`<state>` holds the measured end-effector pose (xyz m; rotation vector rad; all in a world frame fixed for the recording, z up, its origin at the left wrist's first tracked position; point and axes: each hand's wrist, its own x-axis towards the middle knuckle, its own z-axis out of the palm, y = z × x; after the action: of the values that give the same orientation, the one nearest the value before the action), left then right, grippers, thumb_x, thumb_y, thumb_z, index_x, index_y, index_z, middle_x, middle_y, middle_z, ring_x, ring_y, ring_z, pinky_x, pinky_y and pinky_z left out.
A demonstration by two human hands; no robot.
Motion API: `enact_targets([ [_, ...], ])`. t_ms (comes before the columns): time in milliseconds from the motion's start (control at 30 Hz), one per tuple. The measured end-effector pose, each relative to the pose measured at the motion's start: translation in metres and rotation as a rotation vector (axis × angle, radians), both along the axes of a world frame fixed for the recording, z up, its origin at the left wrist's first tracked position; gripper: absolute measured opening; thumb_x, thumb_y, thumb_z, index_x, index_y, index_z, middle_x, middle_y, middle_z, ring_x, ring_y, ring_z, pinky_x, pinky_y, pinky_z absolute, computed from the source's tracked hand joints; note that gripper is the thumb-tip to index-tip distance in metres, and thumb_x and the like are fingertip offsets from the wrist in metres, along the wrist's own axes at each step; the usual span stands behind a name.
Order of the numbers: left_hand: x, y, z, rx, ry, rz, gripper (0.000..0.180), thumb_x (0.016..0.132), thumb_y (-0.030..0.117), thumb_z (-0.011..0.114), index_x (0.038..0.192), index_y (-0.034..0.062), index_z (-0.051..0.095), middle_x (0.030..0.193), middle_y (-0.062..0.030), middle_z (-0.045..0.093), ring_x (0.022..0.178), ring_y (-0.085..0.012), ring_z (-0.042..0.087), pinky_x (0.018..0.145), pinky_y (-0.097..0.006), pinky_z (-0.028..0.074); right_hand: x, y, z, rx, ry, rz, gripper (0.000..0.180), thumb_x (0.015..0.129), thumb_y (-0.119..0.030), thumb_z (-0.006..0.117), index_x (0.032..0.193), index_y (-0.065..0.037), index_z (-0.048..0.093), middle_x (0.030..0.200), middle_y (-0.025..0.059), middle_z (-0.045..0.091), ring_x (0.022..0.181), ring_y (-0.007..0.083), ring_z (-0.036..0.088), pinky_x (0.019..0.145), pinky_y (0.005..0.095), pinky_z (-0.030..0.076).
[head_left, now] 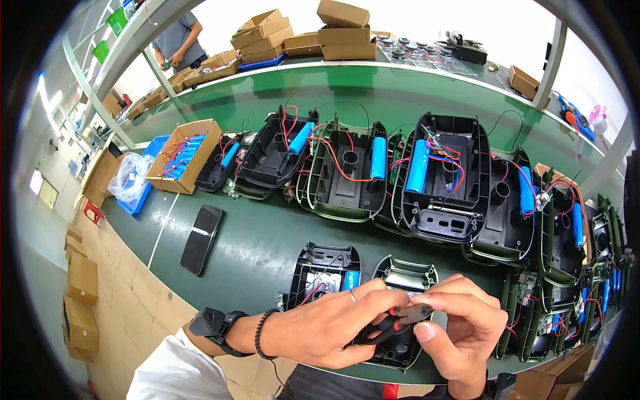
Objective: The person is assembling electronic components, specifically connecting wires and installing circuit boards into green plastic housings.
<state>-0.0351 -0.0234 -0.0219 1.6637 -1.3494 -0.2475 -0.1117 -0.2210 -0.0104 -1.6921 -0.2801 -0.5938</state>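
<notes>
My left hand [320,330] is wrapped around a pair of cutting pliers [420,312] with black and red handles, the dark jaws pointing right. My right hand [470,323] is closed at the jaws, thumb and fingers pinching something too small to make out. Beneath both hands lies an open dark plastic housing half [403,357], partly covered by them. To its left, a second black housing half [327,255] holds a blue battery cell [351,280] and a red wire; my left hand hides its lower part.
Several black housings [343,207] with blue cells and red wires line the green workbench [260,233] and stack up at right. A black phone [202,240] lies at left, near a cardboard box of battery cells [183,159] and a blue tray [137,200]. Another person [179,43] stands beyond.
</notes>
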Motion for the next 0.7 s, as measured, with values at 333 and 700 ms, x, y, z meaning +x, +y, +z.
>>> enact_targets([
  [333,0.0027,-0.0007,0.0033,0.024,-0.009,0.024,0.062,0.074,-0.003,0.074,0.128,-0.0078,0.044,0.091,-0.0141,0.056,0.07,-0.0232,0.059,0.056,-0.033,0.05,-0.0001,0.0002,0.0,-0.004,0.038,0.014,0.026,0.073,-0.006,0.077,0.096,0.005,0.071,0.088,0.0151,0.07,0.08,0.0205,0.065,0.071,0.0293,0.051],
  [700,0.0039,0.0004,0.0006,0.041,-0.032,0.064,0.06,0.078,0.003,0.069,0.132,0.0009,0.043,0.099,-0.0155,0.055,0.067,-0.0302,0.062,0.053,-0.039,0.05,-0.0008,0.001,-0.0017,-0.037,0.039,0.0,0.026,0.076,-0.006,0.076,0.099,0.005,0.07,0.091,0.0153,0.069,0.081,0.0197,0.064,0.072,0.0288,0.051],
])
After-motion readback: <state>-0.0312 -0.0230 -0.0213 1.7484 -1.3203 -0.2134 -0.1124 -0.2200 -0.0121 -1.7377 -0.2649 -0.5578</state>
